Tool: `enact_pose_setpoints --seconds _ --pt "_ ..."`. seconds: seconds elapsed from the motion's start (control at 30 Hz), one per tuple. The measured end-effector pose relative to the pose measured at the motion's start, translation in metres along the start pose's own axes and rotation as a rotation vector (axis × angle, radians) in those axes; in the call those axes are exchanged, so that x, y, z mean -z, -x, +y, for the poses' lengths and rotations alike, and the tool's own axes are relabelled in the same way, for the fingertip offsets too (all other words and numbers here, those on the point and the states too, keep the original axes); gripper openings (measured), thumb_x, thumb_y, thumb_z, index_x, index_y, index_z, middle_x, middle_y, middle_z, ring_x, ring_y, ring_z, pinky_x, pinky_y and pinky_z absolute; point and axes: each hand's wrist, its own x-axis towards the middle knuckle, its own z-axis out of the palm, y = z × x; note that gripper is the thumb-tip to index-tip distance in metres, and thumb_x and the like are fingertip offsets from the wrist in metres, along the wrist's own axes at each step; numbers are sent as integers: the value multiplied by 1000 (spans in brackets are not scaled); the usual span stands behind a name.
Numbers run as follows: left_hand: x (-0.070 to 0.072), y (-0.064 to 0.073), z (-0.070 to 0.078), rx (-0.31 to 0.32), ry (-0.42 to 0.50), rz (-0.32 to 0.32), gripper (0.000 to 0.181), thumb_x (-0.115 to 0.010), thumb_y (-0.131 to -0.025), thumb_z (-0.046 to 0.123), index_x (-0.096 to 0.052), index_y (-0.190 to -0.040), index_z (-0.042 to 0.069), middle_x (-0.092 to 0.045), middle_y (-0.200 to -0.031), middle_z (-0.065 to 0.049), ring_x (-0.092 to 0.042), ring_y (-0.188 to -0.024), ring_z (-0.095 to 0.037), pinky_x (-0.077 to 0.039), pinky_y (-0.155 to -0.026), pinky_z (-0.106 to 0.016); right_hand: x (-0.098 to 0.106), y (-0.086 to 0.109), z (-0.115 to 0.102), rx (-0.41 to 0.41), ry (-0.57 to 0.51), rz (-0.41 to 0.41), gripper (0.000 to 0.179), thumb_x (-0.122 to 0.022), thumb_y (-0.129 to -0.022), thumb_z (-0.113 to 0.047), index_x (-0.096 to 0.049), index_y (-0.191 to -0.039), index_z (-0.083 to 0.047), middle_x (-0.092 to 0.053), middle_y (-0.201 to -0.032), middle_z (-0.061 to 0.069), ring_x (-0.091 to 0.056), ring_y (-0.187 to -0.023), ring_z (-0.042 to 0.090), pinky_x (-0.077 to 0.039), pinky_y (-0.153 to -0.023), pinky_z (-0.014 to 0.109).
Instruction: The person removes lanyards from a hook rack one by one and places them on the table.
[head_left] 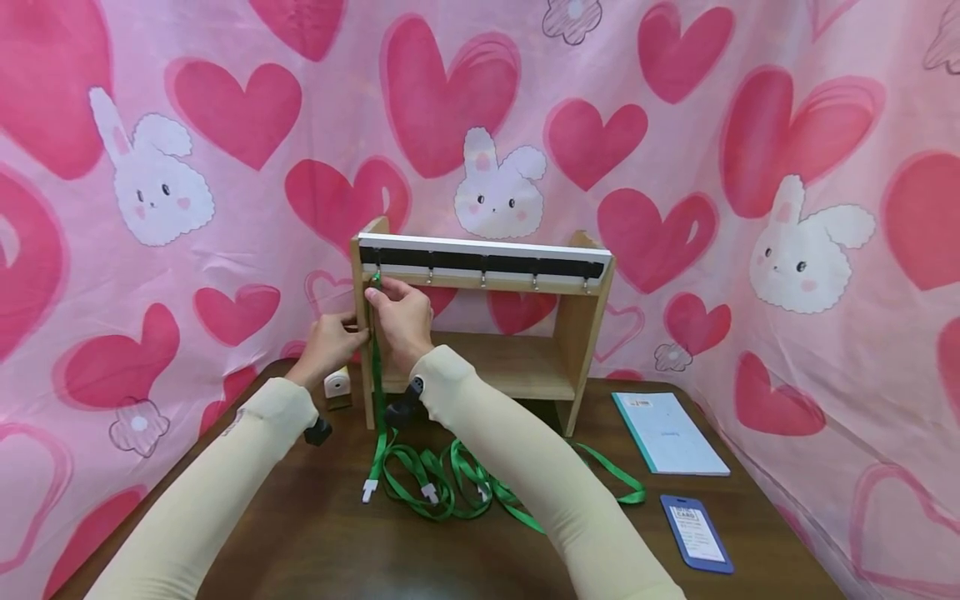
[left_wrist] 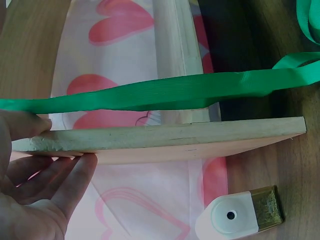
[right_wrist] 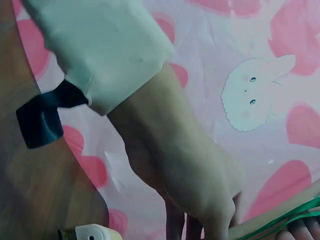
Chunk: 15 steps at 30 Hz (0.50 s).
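My left hand (head_left: 330, 343) grips the left side panel (left_wrist: 190, 139) of a small wooden shelf, thumb on the front edge and fingers against the outer face. A green lanyard (head_left: 377, 367) hangs down along that panel from the leftmost metal hook. Just below this hook, my right hand (head_left: 405, 321) pinches the lanyard near its top, though the fingertips are partly hidden. The right wrist view shows mostly the back of my left hand (right_wrist: 185, 160), with the green strap (right_wrist: 295, 212) at the lower right corner.
Several metal hooks (head_left: 483, 282) line the shelf's black-and-white front rail (head_left: 517, 260). More green lanyards (head_left: 420, 475) lie tangled on the brown table (head_left: 315, 517). To the right are a notebook (head_left: 671, 433) and a blue card holder (head_left: 696, 533). A white-and-gold object (left_wrist: 232, 215) stands left of the shelf.
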Motion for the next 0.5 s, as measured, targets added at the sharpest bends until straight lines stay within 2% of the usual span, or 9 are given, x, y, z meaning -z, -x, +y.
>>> enact_pose_setpoints --seconds 0.2,0.4,0.5 --pt "0 2 -1 4 -12 25 38 -64 -97 20 -68 -130 2 -71 -125 -22 -70 -114 -38 -59 -94 -51 -10 3 -1 -59 -60 29 19 -83 -84 -26 -81 -101 -20 -79 -92 -5 -68 -86 5 -59 -80 28" --pt "-1 -2 -2 -45 -70 83 29 -66 -95 19 -74 -118 3 -75 -115 -21 -73 -106 -37 -62 -86 -49 -17 2 -6 -81 -132 17 15 -83 -84 -26 -79 -94 -16 -79 -81 1 -77 -80 14 -61 -73 31" --pt "-1 -3 -2 -34 -66 66 30 -66 -96 18 -73 -121 3 -75 -117 -21 -72 -107 -37 -61 -88 -49 -18 -1 -7 -105 -157 7 13 -81 -86 -27 -78 -93 -16 -79 -79 3 -78 -78 18 -62 -74 32"
